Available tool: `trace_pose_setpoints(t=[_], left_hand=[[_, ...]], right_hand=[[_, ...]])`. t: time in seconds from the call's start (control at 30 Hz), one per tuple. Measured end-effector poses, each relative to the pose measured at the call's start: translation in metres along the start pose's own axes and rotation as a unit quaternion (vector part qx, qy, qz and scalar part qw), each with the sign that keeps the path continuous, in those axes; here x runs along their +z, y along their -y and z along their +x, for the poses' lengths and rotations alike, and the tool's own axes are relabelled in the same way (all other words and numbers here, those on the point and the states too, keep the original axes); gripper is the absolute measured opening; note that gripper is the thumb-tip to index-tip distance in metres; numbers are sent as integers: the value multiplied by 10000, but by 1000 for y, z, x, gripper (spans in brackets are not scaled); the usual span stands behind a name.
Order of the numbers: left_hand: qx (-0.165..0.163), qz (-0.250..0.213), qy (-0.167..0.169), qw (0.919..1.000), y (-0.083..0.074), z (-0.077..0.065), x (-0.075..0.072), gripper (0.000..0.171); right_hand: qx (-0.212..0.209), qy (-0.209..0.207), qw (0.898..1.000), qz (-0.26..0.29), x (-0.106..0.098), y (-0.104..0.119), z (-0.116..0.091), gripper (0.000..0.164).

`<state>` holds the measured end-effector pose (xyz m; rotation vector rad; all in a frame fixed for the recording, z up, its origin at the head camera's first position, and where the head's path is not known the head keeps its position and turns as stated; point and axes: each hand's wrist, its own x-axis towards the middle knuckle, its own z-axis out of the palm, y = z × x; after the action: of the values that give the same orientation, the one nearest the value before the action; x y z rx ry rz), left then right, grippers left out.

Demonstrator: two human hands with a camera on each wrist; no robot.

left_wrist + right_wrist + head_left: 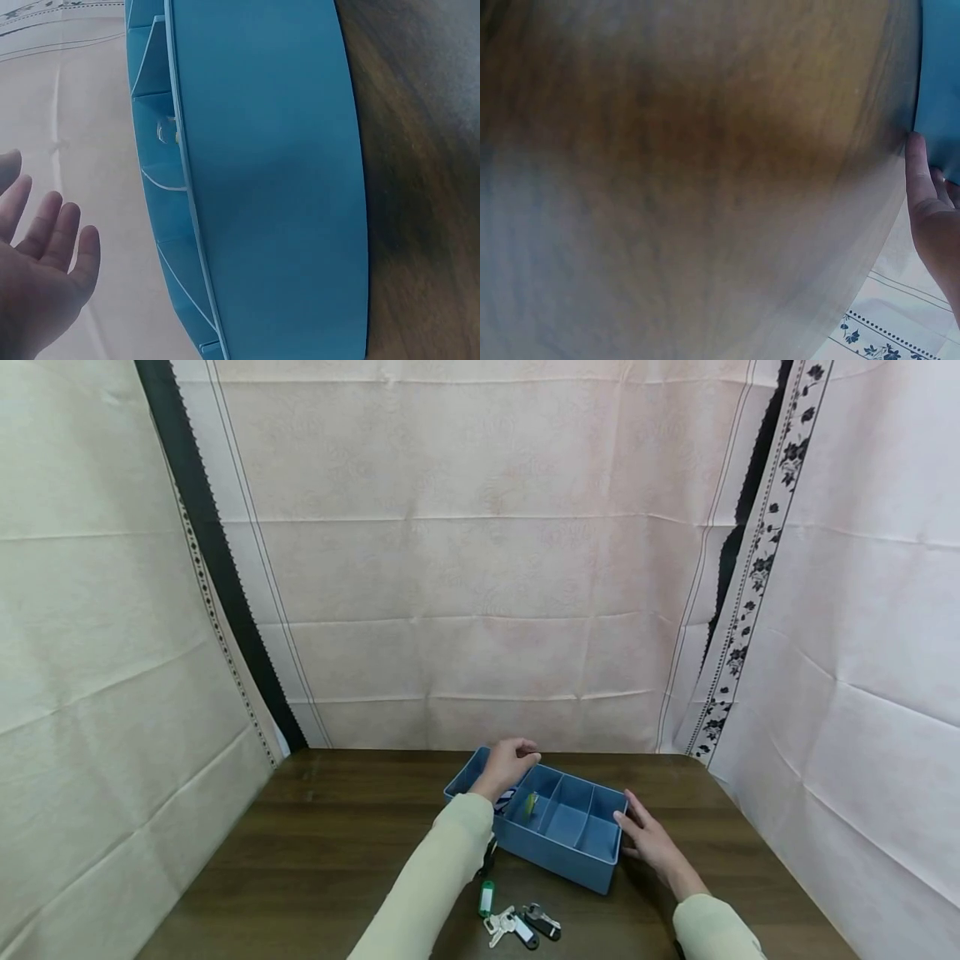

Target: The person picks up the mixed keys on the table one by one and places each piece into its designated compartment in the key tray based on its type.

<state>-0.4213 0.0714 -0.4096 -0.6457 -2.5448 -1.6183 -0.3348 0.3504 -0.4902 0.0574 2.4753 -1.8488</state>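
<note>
A blue divided box (pixel 553 853) stands on the table, turned at an angle. Over its left part hovers my left hand (pixel 507 768), holding nothing; the left wrist view shows its loosely spread fingers apart from the box. My right hand (pixel 651 842) touches the box's right end, its fingers fairly straight along the outer wall. Inside one compartment is a small yellow-green item (pixel 530 804). A dark striped item (pixel 506 798) lies farther left, partly hidden by my left arm. In front of the box lie keys (pixel 500 926) with a green tag (pixel 487 898) and dark tags (pixel 528 935).
The brown wooden table (pixel 315 860) reaches to a pale cloth (pixel 480 568) hanging behind it, with more cloth at both sides. A dark object (pixel 487 857) beside the box's front left is mostly covered by my left sleeve.
</note>
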Motion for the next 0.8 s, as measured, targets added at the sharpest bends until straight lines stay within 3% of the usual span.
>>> trace_pose_setpoints(t=[0.53,0.8], left_hand=[[-79,41,-4,10000,-1,-10,-26,26],[47,81,114,9999,0,-16,-36,25]], right_hand=[[8,40,10000,-14,-1,0,-1,70],[31,43,10000,-50,-1,0,-1,70]])
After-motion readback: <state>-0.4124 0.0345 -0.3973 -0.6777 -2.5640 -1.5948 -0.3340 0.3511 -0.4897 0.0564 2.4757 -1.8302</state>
